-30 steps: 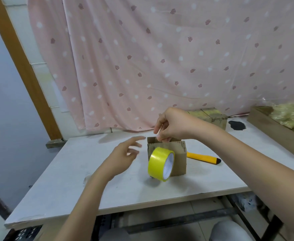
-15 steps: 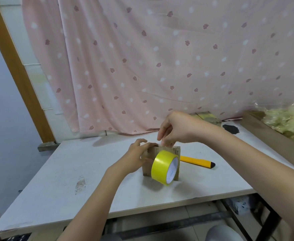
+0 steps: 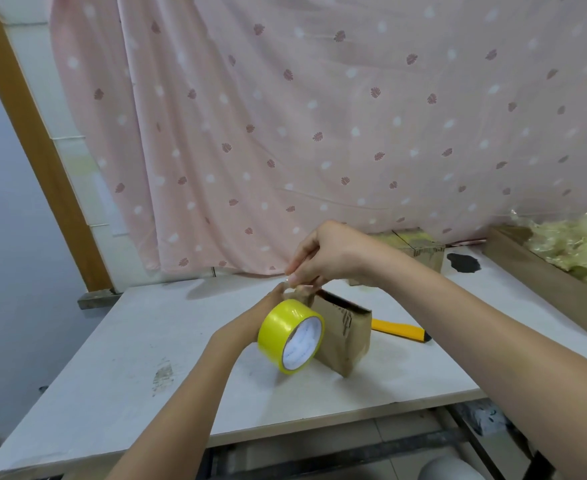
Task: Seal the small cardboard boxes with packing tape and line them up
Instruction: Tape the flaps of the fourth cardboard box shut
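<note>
Small cardboard box (image 3: pixel 345 336) stands directly below right hand (image 3: pixel 330 256), top unsealed. Right fingers pinch, apparently tape end, at box's near-left top corner. Yellow tape roll (image 3: pixel 291 336) hangs on edge against box, in front of left hand (image 3: pixel 268 313). Left-hand pose mostly hidden; cannot tell. Box top's long axis runs rightward, away from pinch.
</note>
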`<state>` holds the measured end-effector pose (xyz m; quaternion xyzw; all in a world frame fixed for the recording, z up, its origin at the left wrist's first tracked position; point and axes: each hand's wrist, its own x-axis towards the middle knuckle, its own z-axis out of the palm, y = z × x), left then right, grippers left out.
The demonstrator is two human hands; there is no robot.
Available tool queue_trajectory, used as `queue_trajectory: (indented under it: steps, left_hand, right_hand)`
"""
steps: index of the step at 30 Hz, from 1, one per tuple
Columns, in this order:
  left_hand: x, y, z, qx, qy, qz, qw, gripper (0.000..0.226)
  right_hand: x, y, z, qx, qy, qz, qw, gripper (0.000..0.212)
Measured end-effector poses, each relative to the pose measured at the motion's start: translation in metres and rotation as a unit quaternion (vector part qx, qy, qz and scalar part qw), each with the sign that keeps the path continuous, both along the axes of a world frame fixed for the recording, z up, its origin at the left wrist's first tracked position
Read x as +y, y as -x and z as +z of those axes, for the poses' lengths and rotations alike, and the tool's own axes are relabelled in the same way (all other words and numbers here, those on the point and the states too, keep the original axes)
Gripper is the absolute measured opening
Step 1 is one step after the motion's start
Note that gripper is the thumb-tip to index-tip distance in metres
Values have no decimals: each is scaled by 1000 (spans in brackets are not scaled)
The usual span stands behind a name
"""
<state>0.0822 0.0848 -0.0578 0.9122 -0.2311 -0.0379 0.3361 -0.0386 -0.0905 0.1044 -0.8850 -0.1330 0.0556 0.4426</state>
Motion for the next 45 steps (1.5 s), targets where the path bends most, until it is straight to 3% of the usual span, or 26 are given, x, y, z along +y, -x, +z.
queue_trajectory:
  steps: [3,6,10,12,17,21,25,28,32,38,45]
  left_hand:
    - [12,19,15,10,94,-31,995,45]
    - [26,42,27,-11,209,-14,978,34]
    - [31,80,44,76,364,3,928,48]
    - [31,93,47,100,353,2,930,54]
    - [30,105,51,74,313,-6,947,33]
    - [25,104,58,73,332,43,940,60]
    - [15,95,56,59,264,90,959,60]
    - [13,84,58,47,210,118,970,76]
    - [8,80,61,-19,155,188,970,68]
    - [9,74,56,-34,180,207,961,53]
    - [6,66,53,-52,96,259,960,58]
  right_hand:
    - [4,-4,-2,3,-7,11,1000,17]
    - [6,-9,-2,6,-18,16,1000,18]
    - [8,-18,3,-12,-51,-5,999,19]
    - [9,-23,4,-18,-67,-21,997,18]
    - [5,-33,0,-17,-70,-57,996,15]
    - [-7,-44,-11,-11,-53,-113,992,16]
    - [-14,-53,-25,-8,-26,-151,988,11]
    - [-18,-55,-32,-10,-26,-169,985,10]
    - [-27,-59,-33,-18,-60,-183,981,11]
    - [-35,-68,-35,13,-65,-197,978,11]
    - [-36,-77,-44,9,-47,-211,976,19]
